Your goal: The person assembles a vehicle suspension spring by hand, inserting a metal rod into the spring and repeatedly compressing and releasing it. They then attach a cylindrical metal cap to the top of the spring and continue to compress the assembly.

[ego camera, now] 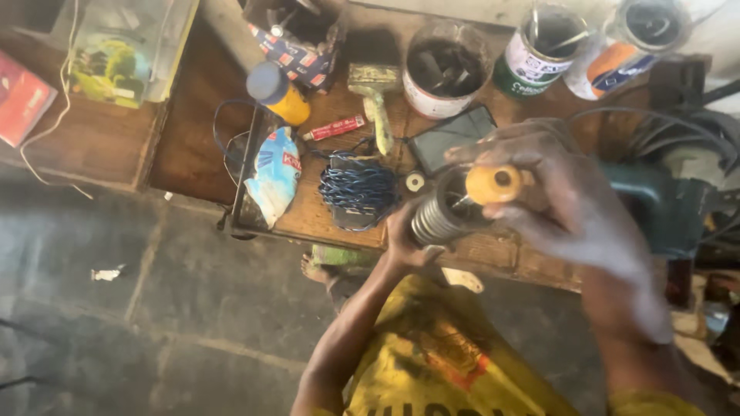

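Right hand [555,192] closed around a tool with an orange handle [493,183], fingers wrapped over the grip, butt end of the handle facing the camera; metal tip sunk into the open end of a ribbed metal cylinder [438,217]; left hand [405,243] cupped under that cylinder, gripping it from below and holding it just above the near edge of a wooden table [331,216].

Just left of the cylinder, on the table: a bundle of blue wire [358,189], a small white ring [415,182] beside it; a dark flat phone [451,135] behind the hands; further left a crumpled blue and white bag [274,173] hanging over the table's edge; a red tube [334,129] and a worn paintbrush [375,104] lying near the middle; a yellow can with a blue cap [277,94] on its side.

Along the far edge: three open tins, a white one [445,71], a green and white one [539,48], an orange and blue one [628,46]. To the right, a green power tool [667,204] with black cable. Below, a yellow shirt [439,354], grey stone floor [154,308], a bare foot [316,270] under the table.
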